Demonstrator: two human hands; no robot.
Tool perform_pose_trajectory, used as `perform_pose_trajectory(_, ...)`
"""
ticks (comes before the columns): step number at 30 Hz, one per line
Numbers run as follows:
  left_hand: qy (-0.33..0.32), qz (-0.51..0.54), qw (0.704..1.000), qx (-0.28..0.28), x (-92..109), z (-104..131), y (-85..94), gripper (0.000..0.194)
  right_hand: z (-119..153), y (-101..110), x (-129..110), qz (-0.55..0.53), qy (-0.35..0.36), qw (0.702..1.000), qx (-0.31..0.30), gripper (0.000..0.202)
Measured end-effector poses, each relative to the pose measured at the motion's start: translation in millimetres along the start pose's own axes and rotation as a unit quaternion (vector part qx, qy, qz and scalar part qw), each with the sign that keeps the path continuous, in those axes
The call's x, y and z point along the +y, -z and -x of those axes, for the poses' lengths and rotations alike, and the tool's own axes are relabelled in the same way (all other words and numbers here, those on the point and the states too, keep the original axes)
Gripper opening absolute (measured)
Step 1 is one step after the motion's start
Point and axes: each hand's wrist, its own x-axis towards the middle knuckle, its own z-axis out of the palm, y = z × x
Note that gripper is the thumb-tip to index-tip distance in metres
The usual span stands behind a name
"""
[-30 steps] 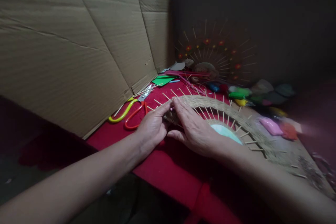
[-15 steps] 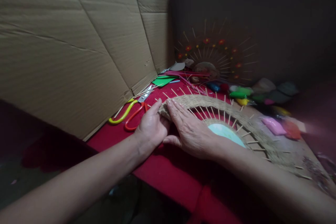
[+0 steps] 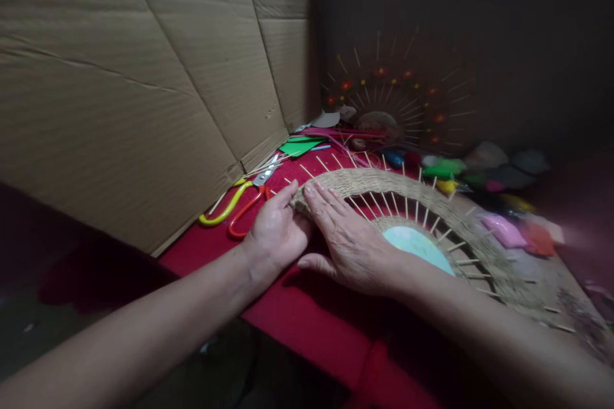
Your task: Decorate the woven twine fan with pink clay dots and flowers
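Note:
A round woven frame (image 3: 384,182) of tan twine on thin wooden spokes leans over the table, a pale blue-green disc (image 3: 416,246) at its centre. My left hand (image 3: 275,227) holds the left end of the twine band, palm up with the thumb at the outer edge; its fingers are mostly hidden underneath. Flat across the top of the band lies my right hand (image 3: 348,239), fingers stretched together and thumb apart. Scissors (image 3: 235,204) with one yellow and one red handle lie just left of my left hand.
A large cardboard sheet (image 3: 144,96) stands along the left. Green paper (image 3: 300,146) lies on the red tablecloth (image 3: 307,332) near pink strips. A second spoked frame with red flowers (image 3: 407,75) stands behind. Colourful packets, one pink (image 3: 503,230), lie at right.
The woven frame has turned slightly, its spokes shifting a little to the right. Both hands keep nearly the same places on the band.

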Motion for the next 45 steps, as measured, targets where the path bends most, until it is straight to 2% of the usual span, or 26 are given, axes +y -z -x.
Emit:
perform_pose_trajectory(5,0.003,-0.004,1.000,0.005,-0.5,-2.7,2.2,0.031,0.1,-0.3,1.3,-0.007,0.014,1.000,0.010,0.091)
perform_pose_trajectory(11,-0.008,-0.047,0.999,0.007,-0.7,-1.0,0.0,0.034,4.6,1.2,4.8,-0.064,0.031,0.995,0.063,0.088)
perform_pose_trajectory(17,0.004,-0.098,0.995,-0.001,-1.4,2.0,-4.5,0.040,11.6,5.0,8.7,-0.065,-0.034,0.990,0.118,0.086)
perform_pose_trajectory(24,-0.001,-0.069,0.997,-0.022,-2.8,-1.5,-1.7,0.041,14.7,3.2,7.5,-0.006,-0.019,0.994,0.111,0.084)
perform_pose_trajectory(31,-0.001,-0.060,0.998,0.016,-1.1,-0.3,-3.3,0.038,14.3,-1.6,3.2,0.055,0.006,0.989,0.135,0.073)
perform_pose_trajectory(37,0.011,-0.052,0.998,-0.033,-1.9,-3.4,-0.8,0.040,14.8,-2.0,2.0,0.057,-0.008,0.991,0.123,0.074)
perform_pose_trajectory(41,0.012,-0.057,0.998,-0.036,-1.9,-4.0,0.7,0.039,15.2,1.0,2.3,0.045,-0.009,0.992,0.116,0.078)
perform_pose_trajectory(45,0.006,-0.068,0.998,-0.019,-1.9,-2.3,-0.3,0.037,15.3,5.0,2.2,0.036,-0.019,0.989,0.141,0.078)
